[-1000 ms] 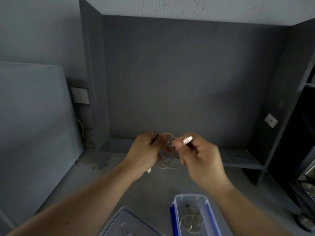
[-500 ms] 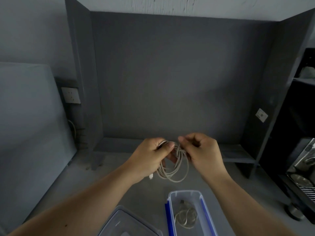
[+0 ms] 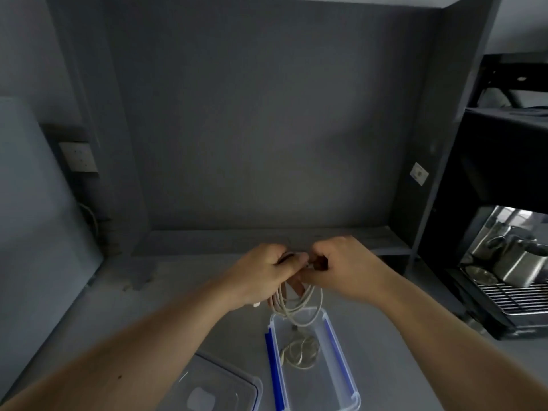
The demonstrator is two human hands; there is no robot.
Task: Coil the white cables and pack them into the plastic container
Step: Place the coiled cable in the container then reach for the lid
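Observation:
A white cable [image 3: 299,307] hangs in several loops from both hands, just above the far end of the plastic container [image 3: 353,384]. My left hand [image 3: 261,277] grips the top of the coil. My right hand [image 3: 347,268] pinches the cable beside it, fingers touching the left hand. The clear container with blue side clips lies open on the grey desk, and a second coiled white cable [image 3: 301,351] rests inside it. The cable's end is hidden between my fingers.
The container's clear lid [image 3: 213,390] lies to its left on the desk. A grey partition wraps the back and sides. A wall socket [image 3: 78,157] is at the left. A metal coffee machine with a jug [image 3: 516,262] stands on the right.
Both hands have come lower and closer together, now over the container's far end. The right hand no longer shows the metal plug and has closed on the coil's top.

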